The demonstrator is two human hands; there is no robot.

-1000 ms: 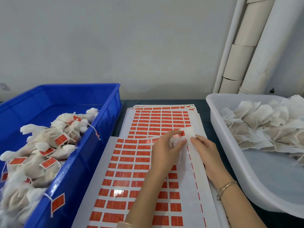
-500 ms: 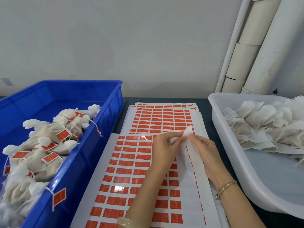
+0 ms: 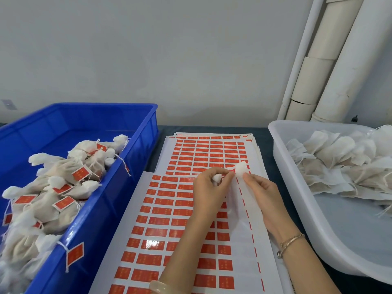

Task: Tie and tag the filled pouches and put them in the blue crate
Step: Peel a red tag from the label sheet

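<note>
Left hand [image 3: 209, 194]: over the sticker sheets, fingers curled around a small bunched white pouch [image 3: 216, 178], thumb and forefinger reaching right.
Right hand [image 3: 263, 194]: just beside the left, fingertips pinching the lower edge of a white flap [image 3: 241, 168] that stands up between the 2 hands.
Flap: I cannot tell whether it is a peeled label or cloth.
Sticker sheets [image 3: 169, 209]: stacked flat on the dark table [image 3: 265, 141], rows of red labels, between the 2 bins.
Blue crate [image 3: 135, 145]: on the left, holding a heap of tied pouches [image 3: 53, 204] with red tags; 1 tag hangs over the near rim.
White tub [image 3: 297, 187]: on the right, with loose untied pouches [image 3: 339, 162] piled at its far end.
Wrists: a chain bracelet [image 3: 290, 244] on the right, a pale bangle [image 3: 159, 286] on the left.
</note>
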